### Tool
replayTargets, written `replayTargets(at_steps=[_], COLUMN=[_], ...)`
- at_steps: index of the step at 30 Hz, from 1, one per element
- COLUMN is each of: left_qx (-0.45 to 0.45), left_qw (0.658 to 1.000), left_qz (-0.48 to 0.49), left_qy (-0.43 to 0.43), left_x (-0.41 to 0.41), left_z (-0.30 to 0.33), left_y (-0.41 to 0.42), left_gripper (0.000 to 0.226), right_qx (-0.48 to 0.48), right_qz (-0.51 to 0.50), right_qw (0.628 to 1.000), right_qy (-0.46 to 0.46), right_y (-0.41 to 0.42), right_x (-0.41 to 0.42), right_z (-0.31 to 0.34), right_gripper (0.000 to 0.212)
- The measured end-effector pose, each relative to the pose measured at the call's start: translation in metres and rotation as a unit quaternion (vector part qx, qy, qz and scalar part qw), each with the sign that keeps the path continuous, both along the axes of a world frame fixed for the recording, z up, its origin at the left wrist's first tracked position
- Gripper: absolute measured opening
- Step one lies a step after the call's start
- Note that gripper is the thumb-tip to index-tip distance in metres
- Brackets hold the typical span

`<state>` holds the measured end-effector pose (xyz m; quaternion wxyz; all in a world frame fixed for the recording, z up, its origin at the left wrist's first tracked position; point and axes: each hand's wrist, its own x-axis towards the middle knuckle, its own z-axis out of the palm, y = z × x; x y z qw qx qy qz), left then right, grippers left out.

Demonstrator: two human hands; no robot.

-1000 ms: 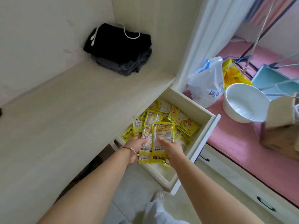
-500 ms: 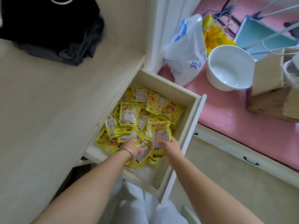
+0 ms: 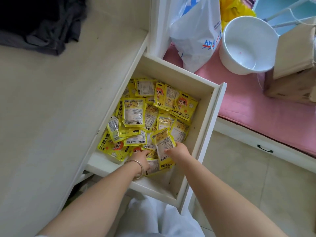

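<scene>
An open pale wooden drawer (image 3: 206, 127) holds several yellow snack packets (image 3: 135, 113) in a loose pile. My right hand (image 3: 178, 151) grips a small stack of these packets (image 3: 164, 142) near the drawer's front, thumb on top. My left hand (image 3: 139, 159), with a thin bangle on the wrist, reaches into the pile beside it, and its fingers are curled among packets at the front. Which packet the left fingers hold is hidden.
A light desk top (image 3: 51, 117) lies left with dark folded clothes (image 3: 39, 23) at the back. Right of the drawer a pink cushion (image 3: 256, 113) carries a white plastic bag (image 3: 195, 31), a white basin (image 3: 246, 45) and a cardboard box (image 3: 294, 65). Tiled floor (image 3: 256, 177) lies below.
The view has tilted down over the drawer. My right hand has lowered its stack of packets toward the pile, and my left hand has pushed deeper among the packets.
</scene>
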<state>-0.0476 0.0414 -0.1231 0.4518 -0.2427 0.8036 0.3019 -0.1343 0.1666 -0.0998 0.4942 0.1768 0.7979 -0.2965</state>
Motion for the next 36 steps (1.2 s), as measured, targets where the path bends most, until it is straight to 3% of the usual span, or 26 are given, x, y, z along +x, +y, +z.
replayTargets(at_steps=[4, 11, 14, 17, 21, 27, 31, 36], left_qx=[-0.027, -0.017, -0.006, 0.006, -0.009, -0.060, -0.115, -0.191], left_qw=[0.997, 0.988, 0.982, 0.963, 0.922, 0.837, 0.763, 0.686], left_qz=[0.069, 0.142, 0.168, 0.234, 0.326, 0.439, 0.520, 0.592], left_qy=[0.030, 0.061, 0.083, 0.131, 0.207, 0.320, 0.367, 0.378], left_x=[-0.008, -0.011, -0.004, 0.006, 0.027, 0.079, 0.132, 0.227], left_z=[0.005, 0.025, 0.039, 0.057, 0.092, 0.144, 0.174, 0.202], left_y=[-0.010, -0.020, -0.022, -0.023, -0.024, -0.023, -0.025, -0.025], left_gripper=[0.043, 0.035, 0.035, 0.032, 0.024, 0.029, 0.035, 0.043], right_qx=[0.029, 0.079, 0.063, 0.028, -0.073, -0.189, -0.240, -0.305], right_qz=[0.047, 0.071, 0.150, 0.234, 0.301, 0.364, 0.412, 0.486], right_qw=[0.998, 0.981, 0.967, 0.948, 0.919, 0.866, 0.818, 0.771], right_qy=[0.026, 0.159, 0.195, 0.215, 0.243, 0.285, 0.322, 0.276], right_y=[-0.002, -0.009, -0.016, -0.026, -0.044, -0.072, -0.093, -0.124], right_x=[0.010, 0.027, 0.030, 0.035, 0.044, 0.073, 0.107, 0.182], right_z=[0.000, 0.018, 0.034, 0.053, 0.083, 0.129, 0.153, 0.174], right_gripper=[0.033, 0.057, 0.062, 0.054, 0.039, 0.031, 0.029, 0.032])
